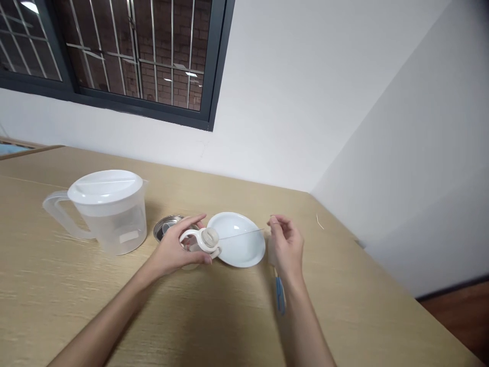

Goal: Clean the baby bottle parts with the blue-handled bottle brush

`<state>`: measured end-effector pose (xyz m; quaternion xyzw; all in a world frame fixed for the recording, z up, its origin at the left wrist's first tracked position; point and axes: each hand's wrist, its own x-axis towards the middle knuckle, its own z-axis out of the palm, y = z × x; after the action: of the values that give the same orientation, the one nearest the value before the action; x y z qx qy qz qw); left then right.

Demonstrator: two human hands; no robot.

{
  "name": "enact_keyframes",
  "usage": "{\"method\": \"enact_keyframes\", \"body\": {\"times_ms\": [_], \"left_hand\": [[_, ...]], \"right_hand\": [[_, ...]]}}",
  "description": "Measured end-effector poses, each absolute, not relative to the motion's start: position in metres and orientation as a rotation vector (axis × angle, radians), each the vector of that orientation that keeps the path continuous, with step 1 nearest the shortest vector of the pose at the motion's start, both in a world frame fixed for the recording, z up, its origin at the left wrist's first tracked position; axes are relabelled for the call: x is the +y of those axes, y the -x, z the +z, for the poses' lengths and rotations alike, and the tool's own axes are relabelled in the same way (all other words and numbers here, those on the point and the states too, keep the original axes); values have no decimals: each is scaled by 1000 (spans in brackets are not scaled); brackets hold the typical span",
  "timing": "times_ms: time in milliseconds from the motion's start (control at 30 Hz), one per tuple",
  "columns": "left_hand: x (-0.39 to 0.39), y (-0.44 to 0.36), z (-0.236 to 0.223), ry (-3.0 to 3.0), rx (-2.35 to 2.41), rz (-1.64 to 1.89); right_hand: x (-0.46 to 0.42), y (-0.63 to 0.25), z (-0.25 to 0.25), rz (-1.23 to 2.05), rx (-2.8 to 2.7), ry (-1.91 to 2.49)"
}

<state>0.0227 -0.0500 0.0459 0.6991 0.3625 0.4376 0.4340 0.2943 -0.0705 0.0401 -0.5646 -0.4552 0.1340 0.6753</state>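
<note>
My left hand is wrapped round a small clear bottle with a white looped collar and a greyish round top. The bottle tilts to the right, its top towards the white bowl. From the bottle's top a thin pale strand runs across the bowl towards my right hand. Thumb and forefinger of that hand are pinched together at the strand's far end; whether it is thread or a fine stick I cannot tell. Partly behind my left hand sits a round metal dish, its contents mostly hidden.
A lidded translucent pitcher stands on the left of the wooden table. Beside my right wrist lies a blue-handled tool, its far end hidden. A short white strip lies near the right table edge. Behind are a wall and barred window.
</note>
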Motion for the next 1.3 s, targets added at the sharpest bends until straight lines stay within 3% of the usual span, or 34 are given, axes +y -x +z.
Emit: {"method": "enact_keyframes", "body": {"times_ms": [267, 900, 1300], "left_hand": [[-43, -16, 43, -1855, 900, 1019], [-58, -39, 24, -1808, 860, 621], [-47, -32, 30, -1842, 917, 856]], "right_hand": [[-57, -320, 18, 122, -909, 1596], [-53, -326, 11, -24, -720, 1470], [-53, -330, 12, -61, -697, 1431]]}}
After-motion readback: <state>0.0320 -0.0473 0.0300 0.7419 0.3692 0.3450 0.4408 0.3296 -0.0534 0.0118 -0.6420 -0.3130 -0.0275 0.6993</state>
